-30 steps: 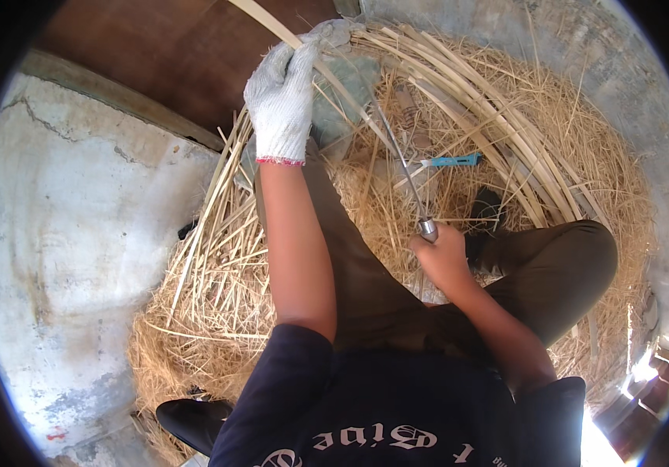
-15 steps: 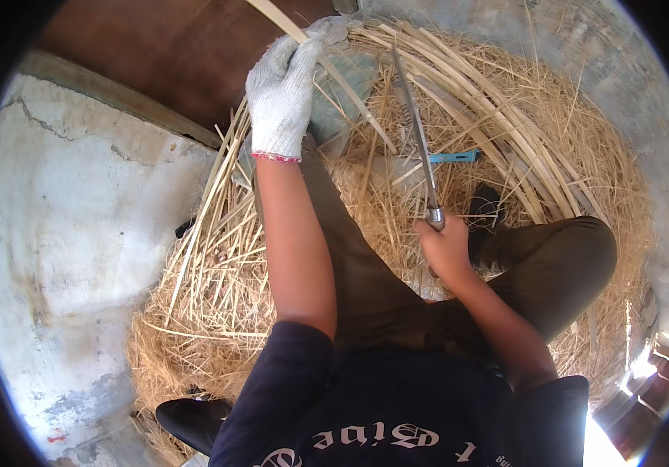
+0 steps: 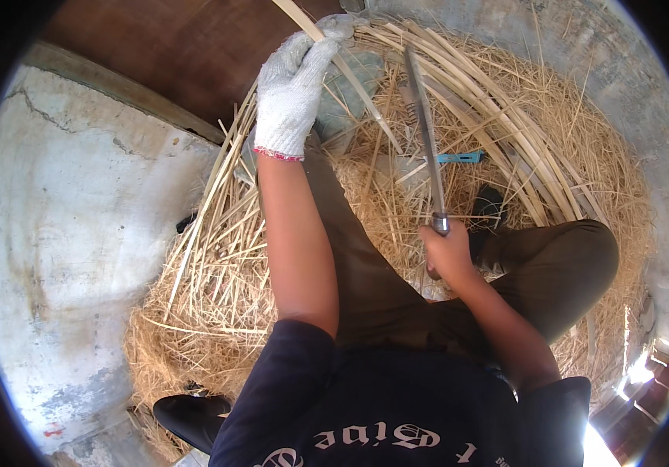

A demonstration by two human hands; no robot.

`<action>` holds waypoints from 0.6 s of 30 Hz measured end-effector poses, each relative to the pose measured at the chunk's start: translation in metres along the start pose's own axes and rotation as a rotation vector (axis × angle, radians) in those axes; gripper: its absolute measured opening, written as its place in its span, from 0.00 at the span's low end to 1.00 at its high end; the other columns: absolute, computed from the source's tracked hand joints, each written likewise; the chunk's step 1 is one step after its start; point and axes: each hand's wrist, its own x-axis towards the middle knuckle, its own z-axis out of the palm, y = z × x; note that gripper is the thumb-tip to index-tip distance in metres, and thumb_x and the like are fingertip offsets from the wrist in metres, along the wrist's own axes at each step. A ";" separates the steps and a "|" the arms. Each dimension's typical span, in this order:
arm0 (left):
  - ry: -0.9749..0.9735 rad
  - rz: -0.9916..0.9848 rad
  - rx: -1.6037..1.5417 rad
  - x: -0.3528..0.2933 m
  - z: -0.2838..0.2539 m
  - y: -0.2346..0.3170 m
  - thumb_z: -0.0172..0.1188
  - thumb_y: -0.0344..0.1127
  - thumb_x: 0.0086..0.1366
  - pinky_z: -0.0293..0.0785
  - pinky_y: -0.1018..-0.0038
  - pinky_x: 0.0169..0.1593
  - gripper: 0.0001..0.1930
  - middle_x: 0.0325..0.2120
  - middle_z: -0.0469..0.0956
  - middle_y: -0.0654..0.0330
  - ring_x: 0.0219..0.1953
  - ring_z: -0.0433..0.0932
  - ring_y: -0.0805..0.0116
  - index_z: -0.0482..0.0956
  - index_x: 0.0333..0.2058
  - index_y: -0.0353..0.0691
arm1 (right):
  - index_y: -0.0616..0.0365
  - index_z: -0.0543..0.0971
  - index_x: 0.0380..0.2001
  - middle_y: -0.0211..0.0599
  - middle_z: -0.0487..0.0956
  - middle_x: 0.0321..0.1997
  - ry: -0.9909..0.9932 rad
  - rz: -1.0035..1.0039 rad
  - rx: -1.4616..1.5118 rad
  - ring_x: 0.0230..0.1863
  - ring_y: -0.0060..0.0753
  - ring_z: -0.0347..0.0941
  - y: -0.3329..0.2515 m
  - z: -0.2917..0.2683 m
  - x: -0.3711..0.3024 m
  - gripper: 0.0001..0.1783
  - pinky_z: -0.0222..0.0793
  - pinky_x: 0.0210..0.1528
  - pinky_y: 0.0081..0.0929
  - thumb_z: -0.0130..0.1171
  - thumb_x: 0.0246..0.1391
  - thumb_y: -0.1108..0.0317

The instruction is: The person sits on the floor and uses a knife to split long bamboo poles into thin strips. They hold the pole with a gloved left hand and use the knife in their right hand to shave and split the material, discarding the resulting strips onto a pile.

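My left hand [image 3: 294, 82], in a white knitted glove with a red cuff edge, is closed round a pale flat strip that looks like split bamboo [image 3: 366, 95]. The strip slants from the top of the view down to the right, its lower end over the loose shavings. My bare right hand [image 3: 450, 249] grips the handle of a long knife [image 3: 426, 132]. Its blade points away from me, to the right of the strip and apart from it. Part of the handle is hidden in my fingers.
A blue tool [image 3: 461, 157] lies beyond the blade. Long bamboo strips [image 3: 498, 109] curve along the right wall [image 3: 607, 70]. Short strips [image 3: 233, 265] pile left of my leg, over straw-like shavings [image 3: 171, 350]. A cracked wall [image 3: 85, 210] stands at left, and a greyish-green block [image 3: 350, 86] sits ahead.
My left hand and the strip have shifted slightly right. The knife has moved a little right too, its blade swung to a more upright line in the view. Both grips are unchanged.
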 end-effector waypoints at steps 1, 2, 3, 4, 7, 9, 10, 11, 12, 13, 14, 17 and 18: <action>0.013 -0.026 -0.009 0.000 -0.001 -0.002 0.65 0.38 0.70 0.77 0.78 0.48 0.13 0.45 0.83 0.63 0.45 0.80 0.76 0.87 0.48 0.38 | 0.60 0.69 0.18 0.32 0.70 0.13 -0.085 0.160 -0.016 0.09 0.29 0.63 -0.005 -0.002 0.002 0.14 0.62 0.14 0.39 0.60 0.53 0.69; 0.026 -0.052 -0.019 -0.001 -0.003 -0.006 0.65 0.38 0.69 0.77 0.77 0.49 0.13 0.45 0.83 0.63 0.44 0.81 0.75 0.87 0.48 0.38 | 0.60 0.70 0.19 0.32 0.70 0.13 -0.169 0.320 -0.032 0.09 0.28 0.63 -0.010 -0.003 0.002 0.14 0.61 0.13 0.38 0.61 0.53 0.69; 0.038 -0.077 -0.033 0.000 -0.004 -0.009 0.66 0.37 0.69 0.78 0.77 0.49 0.13 0.45 0.84 0.63 0.44 0.81 0.75 0.87 0.48 0.38 | 0.59 0.70 0.19 0.31 0.68 0.13 -0.150 0.302 -0.022 0.09 0.27 0.63 -0.020 -0.004 -0.002 0.13 0.60 0.13 0.35 0.61 0.53 0.70; 0.038 -0.081 -0.039 0.001 -0.006 -0.011 0.66 0.36 0.69 0.79 0.76 0.49 0.13 0.45 0.84 0.62 0.45 0.82 0.74 0.87 0.48 0.37 | 0.59 0.70 0.20 0.30 0.67 0.12 -0.132 0.285 -0.012 0.09 0.25 0.62 -0.032 -0.002 -0.009 0.12 0.58 0.12 0.32 0.61 0.53 0.71; 0.056 -0.101 -0.055 0.000 -0.006 -0.010 0.68 0.35 0.66 0.80 0.75 0.50 0.14 0.44 0.84 0.60 0.44 0.82 0.73 0.86 0.47 0.34 | 0.60 0.70 0.19 0.32 0.68 0.12 -0.054 0.161 0.005 0.09 0.26 0.62 -0.038 -0.003 -0.016 0.13 0.59 0.12 0.35 0.61 0.53 0.71; 0.084 -0.108 -0.059 0.000 -0.002 -0.005 0.71 0.35 0.62 0.77 0.74 0.49 0.16 0.41 0.85 0.58 0.42 0.81 0.73 0.86 0.46 0.32 | 0.61 0.70 0.18 0.33 0.70 0.13 0.020 -0.004 -0.013 0.09 0.28 0.64 -0.029 -0.004 -0.016 0.14 0.62 0.14 0.38 0.61 0.53 0.69; 0.090 -0.113 -0.103 0.000 0.000 -0.005 0.71 0.35 0.62 0.77 0.75 0.49 0.16 0.41 0.85 0.59 0.42 0.81 0.73 0.86 0.46 0.32 | 0.61 0.71 0.18 0.34 0.70 0.13 0.065 -0.114 -0.034 0.10 0.29 0.66 -0.017 -0.004 -0.012 0.14 0.63 0.15 0.38 0.61 0.53 0.69; 0.095 -0.118 -0.146 0.001 0.002 -0.004 0.71 0.35 0.63 0.77 0.75 0.49 0.15 0.41 0.85 0.59 0.42 0.81 0.73 0.86 0.46 0.32 | 0.62 0.71 0.17 0.34 0.71 0.14 0.110 -0.224 -0.054 0.11 0.30 0.67 -0.008 -0.005 -0.007 0.15 0.64 0.17 0.37 0.61 0.53 0.69; 0.097 -0.122 -0.191 0.002 0.004 -0.004 0.71 0.35 0.63 0.77 0.75 0.49 0.15 0.41 0.85 0.59 0.42 0.81 0.73 0.87 0.46 0.32 | 0.62 0.72 0.17 0.35 0.72 0.14 0.064 -0.174 -0.081 0.12 0.30 0.68 -0.006 -0.006 -0.005 0.15 0.64 0.19 0.37 0.61 0.53 0.69; 0.094 -0.122 -0.180 0.002 0.004 -0.004 0.71 0.34 0.63 0.77 0.75 0.49 0.15 0.41 0.85 0.59 0.42 0.81 0.74 0.87 0.46 0.32 | 0.63 0.72 0.17 0.35 0.73 0.14 0.019 -0.124 -0.107 0.14 0.30 0.69 -0.006 -0.006 -0.003 0.15 0.65 0.20 0.37 0.61 0.53 0.68; 0.091 -0.123 -0.169 0.002 0.004 -0.005 0.71 0.34 0.64 0.77 0.75 0.49 0.14 0.41 0.84 0.59 0.42 0.80 0.74 0.87 0.45 0.32 | 0.63 0.73 0.17 0.35 0.73 0.15 -0.026 -0.074 -0.133 0.15 0.31 0.70 -0.007 -0.007 0.000 0.15 0.65 0.22 0.37 0.61 0.53 0.68; 0.100 -0.120 -0.143 -0.001 0.000 -0.010 0.70 0.34 0.65 0.77 0.75 0.49 0.14 0.41 0.84 0.59 0.42 0.80 0.74 0.87 0.45 0.31 | 0.64 0.75 0.18 0.37 0.75 0.15 -0.063 0.177 -0.300 0.18 0.30 0.71 -0.037 -0.005 -0.005 0.14 0.64 0.25 0.37 0.62 0.52 0.67; 0.100 -0.113 -0.142 0.000 0.000 -0.010 0.70 0.34 0.65 0.77 0.75 0.49 0.14 0.41 0.84 0.59 0.42 0.80 0.74 0.87 0.46 0.31 | 0.64 0.75 0.18 0.37 0.74 0.15 -0.023 0.093 -0.284 0.18 0.30 0.71 -0.030 -0.004 -0.003 0.14 0.65 0.26 0.37 0.62 0.52 0.67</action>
